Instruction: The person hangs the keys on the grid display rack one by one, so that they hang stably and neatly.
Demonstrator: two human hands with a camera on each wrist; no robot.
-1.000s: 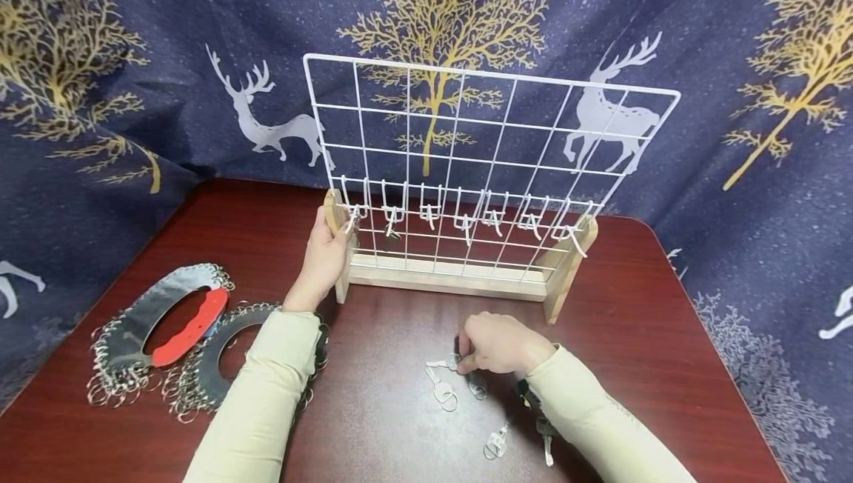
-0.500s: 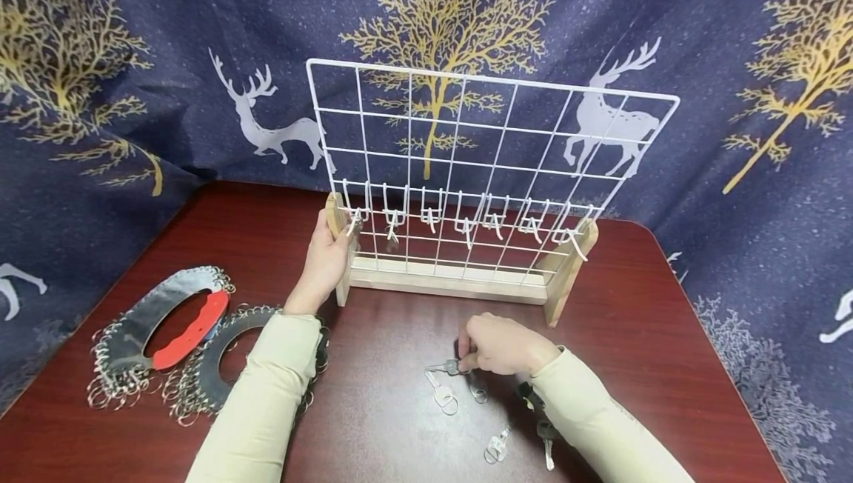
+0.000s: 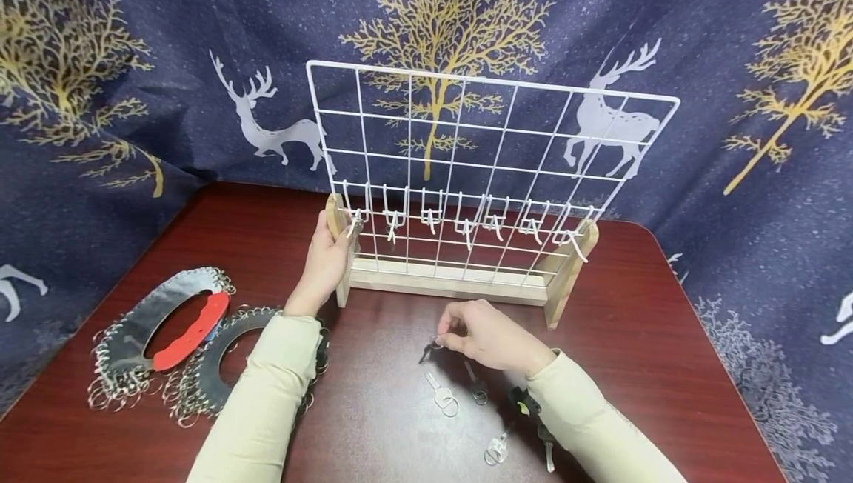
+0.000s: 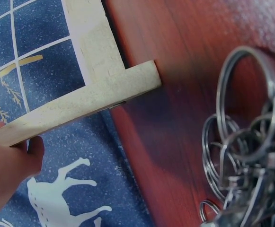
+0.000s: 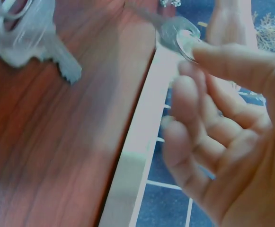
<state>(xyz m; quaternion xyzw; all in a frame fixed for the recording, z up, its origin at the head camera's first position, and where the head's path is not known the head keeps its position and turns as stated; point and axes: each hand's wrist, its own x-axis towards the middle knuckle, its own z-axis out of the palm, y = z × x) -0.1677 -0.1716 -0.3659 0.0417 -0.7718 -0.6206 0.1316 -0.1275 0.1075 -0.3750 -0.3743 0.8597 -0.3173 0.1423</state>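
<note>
Left hand: I see my left hand (image 3: 324, 257) gripping the left wooden foot (image 3: 341, 246) of the wire grid rack (image 3: 489, 172), thumb and fingers curled round the post
Right hand: my right hand (image 3: 486, 335) pinches a key (image 3: 429, 350) by its head, lifted just off the table (image 3: 373, 424), the other fingers loosely curled
Key position: in front of the rack's base, left of my right knuckles, blade pointing down-left
Hooks: a row of white hooks (image 3: 466, 220) runs along the rack's lower part
Loose keys: more keys (image 3: 441, 392) lie on the table just below my right hand
Far left: two flat rings of key rings (image 3: 160, 335)
</note>
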